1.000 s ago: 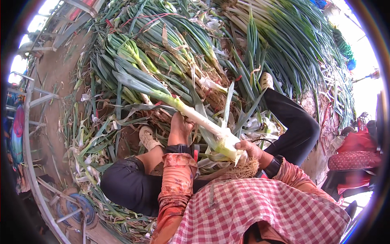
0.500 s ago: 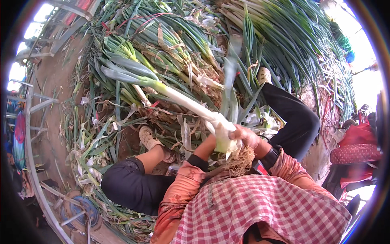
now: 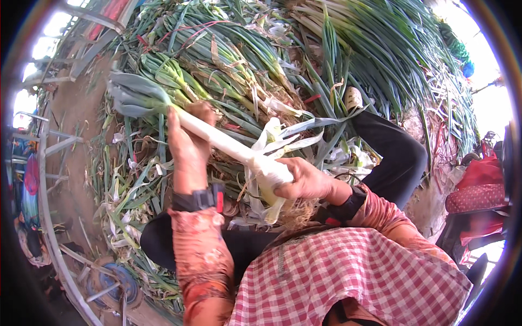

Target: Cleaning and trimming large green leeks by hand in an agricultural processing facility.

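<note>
A long green onion (image 3: 217, 138) lies slantwise across both my hands, its blue-green leaves toward the far left and its shaggy roots (image 3: 296, 213) toward my lap. My left hand (image 3: 190, 138) is closed round the stalk just below the leaves. Near the root end, my right hand (image 3: 304, 180) grips the thick white base. Loose, peeled-back outer layers (image 3: 272, 138) stick out from the lower stalk between the hands. Part of the base is hidden behind my right fingers.
Tied bundles of green onions (image 3: 228, 60) lie ahead, and a large green heap (image 3: 375, 49) stands at far right. Stripped leaves (image 3: 122, 217) litter the floor. A metal frame (image 3: 46, 201) runs along the left; red cloth items (image 3: 478, 185) sit at right.
My left hand has moved from the root end up and leftward to the upper stalk. The onion has shifted left, and a leaf strip that stood upright now lies peeled over to the right.
</note>
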`<action>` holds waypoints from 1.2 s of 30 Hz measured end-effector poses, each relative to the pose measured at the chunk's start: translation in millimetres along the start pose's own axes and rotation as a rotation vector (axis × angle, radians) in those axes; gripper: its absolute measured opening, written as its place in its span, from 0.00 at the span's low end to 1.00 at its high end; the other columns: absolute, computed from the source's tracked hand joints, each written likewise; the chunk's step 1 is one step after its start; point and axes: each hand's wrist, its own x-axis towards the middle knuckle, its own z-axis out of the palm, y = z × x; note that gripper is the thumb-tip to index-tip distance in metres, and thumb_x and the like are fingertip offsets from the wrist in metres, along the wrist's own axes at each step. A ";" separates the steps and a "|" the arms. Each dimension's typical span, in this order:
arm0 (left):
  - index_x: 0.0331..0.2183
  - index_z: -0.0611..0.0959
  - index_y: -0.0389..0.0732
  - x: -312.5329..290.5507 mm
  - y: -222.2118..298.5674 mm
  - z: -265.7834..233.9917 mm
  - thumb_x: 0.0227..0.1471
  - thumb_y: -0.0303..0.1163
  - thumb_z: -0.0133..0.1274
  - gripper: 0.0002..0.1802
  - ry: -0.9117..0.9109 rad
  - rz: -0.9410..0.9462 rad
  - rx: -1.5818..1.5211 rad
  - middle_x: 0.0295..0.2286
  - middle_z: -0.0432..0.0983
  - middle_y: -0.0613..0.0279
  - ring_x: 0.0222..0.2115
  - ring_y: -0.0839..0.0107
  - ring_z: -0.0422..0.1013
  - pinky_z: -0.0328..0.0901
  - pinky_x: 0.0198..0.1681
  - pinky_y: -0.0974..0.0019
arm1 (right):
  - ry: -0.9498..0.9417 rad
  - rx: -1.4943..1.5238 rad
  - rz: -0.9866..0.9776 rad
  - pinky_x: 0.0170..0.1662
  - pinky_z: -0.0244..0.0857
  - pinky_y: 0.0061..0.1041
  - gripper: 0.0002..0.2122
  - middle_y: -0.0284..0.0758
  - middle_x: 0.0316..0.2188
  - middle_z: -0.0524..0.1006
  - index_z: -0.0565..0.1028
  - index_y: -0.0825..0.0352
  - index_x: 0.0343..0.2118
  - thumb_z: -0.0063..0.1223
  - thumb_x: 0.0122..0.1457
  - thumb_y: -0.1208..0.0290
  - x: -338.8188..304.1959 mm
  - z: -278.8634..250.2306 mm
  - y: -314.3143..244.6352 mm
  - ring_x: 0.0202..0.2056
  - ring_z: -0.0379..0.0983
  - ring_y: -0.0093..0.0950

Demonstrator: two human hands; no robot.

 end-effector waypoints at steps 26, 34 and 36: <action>0.30 0.73 0.33 11.8 121.7 3.4 0.44 0.34 0.45 0.13 -0.587 -0.065 -0.329 0.12 0.57 0.70 0.10 0.82 0.54 0.53 0.13 0.78 | -0.289 0.173 0.020 0.26 0.62 0.18 0.24 0.30 0.22 0.70 0.69 0.67 0.33 0.28 0.56 0.48 81.9 62.4 -37.2 0.22 0.65 0.19; 0.26 0.72 0.37 38.2 178.3 -60.3 0.42 0.38 0.45 0.13 -0.145 0.121 -0.291 0.11 0.57 0.72 0.09 0.82 0.54 0.52 0.10 0.78 | -0.423 0.730 0.277 0.12 0.50 0.18 0.14 0.30 0.11 0.62 0.66 0.69 0.27 0.46 0.52 0.60 7.7 16.1 4.7 0.10 0.57 0.19; 0.24 0.73 0.38 27.4 194.4 -75.7 0.43 0.38 0.44 0.12 -0.054 0.255 -0.187 0.11 0.58 0.72 0.09 0.82 0.54 0.51 0.10 0.78 | -0.320 0.549 0.434 0.11 0.42 0.14 0.08 0.23 0.08 0.53 0.64 0.66 0.21 0.44 0.52 0.68 -17.3 0.1 11.4 0.09 0.49 0.14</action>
